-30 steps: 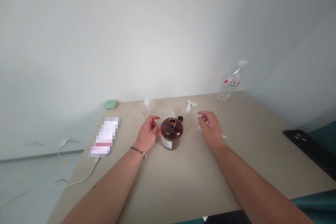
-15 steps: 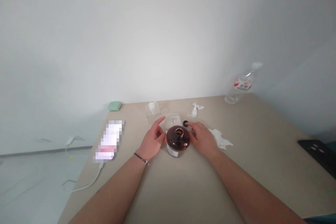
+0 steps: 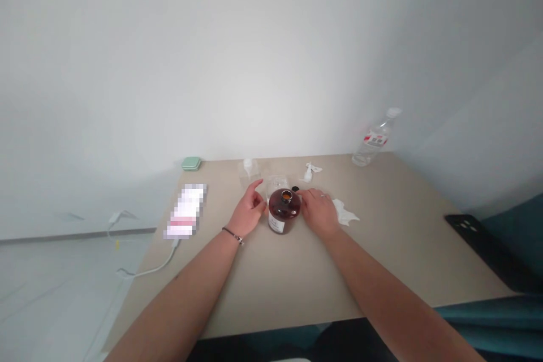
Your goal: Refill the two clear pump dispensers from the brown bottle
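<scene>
On the left, a phone (image 3: 186, 212) is lying on the surface (image 3: 280, 283), cabled, probably for charging. The left hand (image 3: 248, 211) is curving alongside the brown bottle (image 3: 284, 210), thumb and index finger apart, perhaps guarding it against tipping. That open-mouthed bottle is standing upright between both hands, likely for even reach. The right hand (image 3: 321, 212) is crowding its other side; whether that grip is clamping, I can't tell. Farther right, a water bottle (image 3: 375, 139) is standing, presumably parked aside.

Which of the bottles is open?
The brown bottle between the left hand and the right hand: its mouth is uncovered, while the clear bottle has a white cap.
</scene>
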Demonstrator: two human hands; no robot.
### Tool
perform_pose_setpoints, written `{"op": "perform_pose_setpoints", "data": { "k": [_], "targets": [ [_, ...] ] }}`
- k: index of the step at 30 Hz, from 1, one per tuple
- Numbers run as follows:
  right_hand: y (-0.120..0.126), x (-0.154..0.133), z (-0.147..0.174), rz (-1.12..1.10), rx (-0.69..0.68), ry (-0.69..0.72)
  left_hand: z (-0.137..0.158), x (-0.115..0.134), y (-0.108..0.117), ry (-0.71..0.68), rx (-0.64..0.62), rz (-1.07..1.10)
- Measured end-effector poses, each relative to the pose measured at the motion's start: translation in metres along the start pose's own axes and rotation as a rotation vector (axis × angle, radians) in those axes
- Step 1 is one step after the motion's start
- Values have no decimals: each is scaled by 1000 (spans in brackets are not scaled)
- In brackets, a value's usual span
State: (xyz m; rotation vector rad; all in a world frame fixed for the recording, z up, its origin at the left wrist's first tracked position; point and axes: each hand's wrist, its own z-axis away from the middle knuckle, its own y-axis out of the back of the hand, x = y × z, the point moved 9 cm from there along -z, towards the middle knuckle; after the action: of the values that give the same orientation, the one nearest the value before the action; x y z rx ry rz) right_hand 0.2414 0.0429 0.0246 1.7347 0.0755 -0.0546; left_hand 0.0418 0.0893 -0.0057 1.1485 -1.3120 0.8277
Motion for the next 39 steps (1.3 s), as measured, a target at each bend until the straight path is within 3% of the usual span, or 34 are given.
{"op": "perform_pose_setpoints", "data": {
  "k": [4, 19, 28, 39],
  "targets": [
    [3, 1, 0, 24, 38, -32, -1, 0, 3, -18, 33, 1],
    [8, 0, -4, 39, 96, -94, -3, 9, -2, -55, -40, -131],
    [9, 2, -1, 18, 104, -77, -22, -12, -1, 50, -9, -53],
    [3, 9, -3, 53, 59, -72, -26, -10, -1, 38, -30, -4]
  ]
}}
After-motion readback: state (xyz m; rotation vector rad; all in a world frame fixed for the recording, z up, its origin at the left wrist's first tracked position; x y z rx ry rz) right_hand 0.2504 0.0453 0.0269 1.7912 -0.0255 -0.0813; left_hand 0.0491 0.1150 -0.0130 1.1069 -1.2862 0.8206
